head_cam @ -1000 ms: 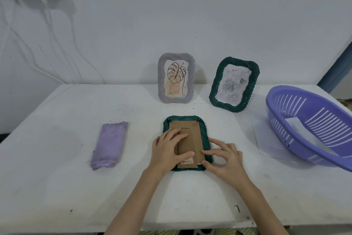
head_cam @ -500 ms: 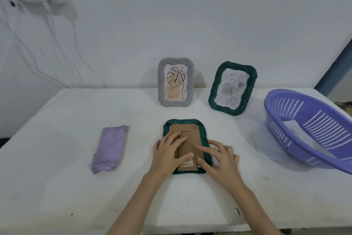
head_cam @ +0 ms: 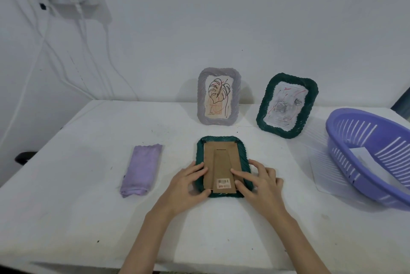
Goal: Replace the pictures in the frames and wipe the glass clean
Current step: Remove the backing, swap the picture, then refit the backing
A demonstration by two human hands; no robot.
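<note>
Working at the cardboard back (head_cam: 218, 167) of a green frame (head_cam: 223, 166) lying face down at mid-table (head_cam: 88, 218), the left hand (head_cam: 188, 187) rests on the frame's left edge and the right hand (head_cam: 258, 181) on its right, fingers extended, gripping nothing. The step looks like opening the back; next would be freeing its tabs and lifting it off. A purple cloth (head_cam: 140, 170) lies left.

A single head-worn wide-angle view looks forward and down, close over the tabletop (head_cam: 66, 185), toward the wall (head_cam: 221, 18).
</note>
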